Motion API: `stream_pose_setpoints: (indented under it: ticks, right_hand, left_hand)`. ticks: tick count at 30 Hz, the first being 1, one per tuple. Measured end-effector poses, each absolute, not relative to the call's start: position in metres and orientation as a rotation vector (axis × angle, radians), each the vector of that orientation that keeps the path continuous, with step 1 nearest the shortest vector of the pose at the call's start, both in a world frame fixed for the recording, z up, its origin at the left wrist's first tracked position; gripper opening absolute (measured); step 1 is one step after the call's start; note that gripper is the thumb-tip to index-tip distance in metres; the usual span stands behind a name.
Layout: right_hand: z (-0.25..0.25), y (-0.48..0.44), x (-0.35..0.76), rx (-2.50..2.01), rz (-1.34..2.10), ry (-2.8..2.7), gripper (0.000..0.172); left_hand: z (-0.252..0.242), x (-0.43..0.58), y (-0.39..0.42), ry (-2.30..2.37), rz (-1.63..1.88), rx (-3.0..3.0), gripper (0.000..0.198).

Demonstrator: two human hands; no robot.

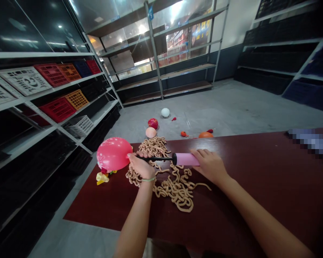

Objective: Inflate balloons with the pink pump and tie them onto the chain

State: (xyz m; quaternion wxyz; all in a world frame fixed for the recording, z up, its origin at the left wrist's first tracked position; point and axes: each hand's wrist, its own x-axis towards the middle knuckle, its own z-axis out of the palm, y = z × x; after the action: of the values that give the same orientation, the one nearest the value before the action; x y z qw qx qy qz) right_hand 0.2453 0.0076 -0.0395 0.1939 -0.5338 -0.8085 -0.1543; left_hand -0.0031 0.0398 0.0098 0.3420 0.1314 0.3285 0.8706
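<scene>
Left fingers (140,161) clenched on balloon neck (128,155), right fingers (200,154) clasping pink pump (187,159), over dark-red table (258,172) amid metal shelving (187,73).

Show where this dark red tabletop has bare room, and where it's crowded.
Widest free patch: the tabletop right of the right hand and pink hand pump. Smaller patch: front-left, beside the left hand, below the yellow scraps. Crowded: around the pink balloon and tan tangled strands.

Left hand (141,166) pinches pink balloon (113,154) to pump (187,159) — right hand (208,165) grips pump.
</scene>
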Motion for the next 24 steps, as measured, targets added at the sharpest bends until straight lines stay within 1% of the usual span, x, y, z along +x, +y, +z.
stream_pose_setpoints:
  ticks: [5,9,17,24]
  right_hand:
    - [-0.041,-0.004,0.219,-1.435,-0.300,-2.328,0.050]
    - [-0.043,-0.003,0.223,-1.377,-0.315,-2.350,0.048]
    - [-0.043,0.015,0.271,-1.480,-0.481,-2.243,0.038]
    - [-0.035,0.002,0.233,-1.526,-0.415,-2.298,0.044]
  left_hand:
    - [-0.008,0.023,0.036,0.864,2.119,0.484,0.030]
    - [-0.006,0.032,0.033,0.855,2.041,0.531,0.032]
    - [0.014,0.001,0.037,0.785,2.163,0.507,0.025]
    - [0.013,-0.003,0.035,0.846,2.232,0.362,0.028]
